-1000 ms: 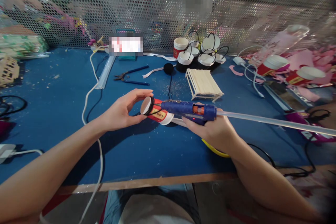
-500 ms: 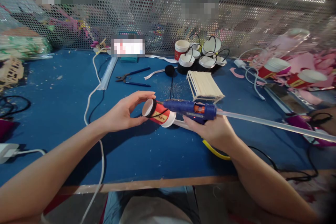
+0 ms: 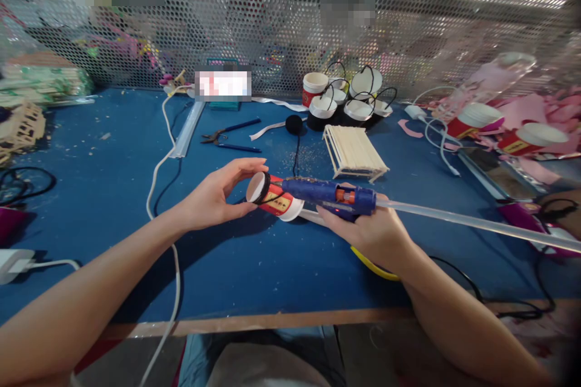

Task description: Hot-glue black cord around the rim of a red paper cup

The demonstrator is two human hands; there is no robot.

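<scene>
My left hand grips the end of a red and white paper cup, thumb below and fingers above. The cup lies tilted on its side, with black cord wound around the end near my fingers. In my right hand is a blue hot glue gun, its nozzle at the wound cord. A long clear glue stick sticks out of its back. From a black ball of yarn behind the cup, a strand runs toward the cup.
Pliers lie beyond my left hand. A small wooden-stick table stands behind the glue gun, near several black-wrapped cups. A white cable crosses the left side. Red cups and a phone are at right.
The rear of the glue gun has dipped slightly, along with its glue stick. My left hand and the cup keep nearly the same position; the view has shifted a little.
</scene>
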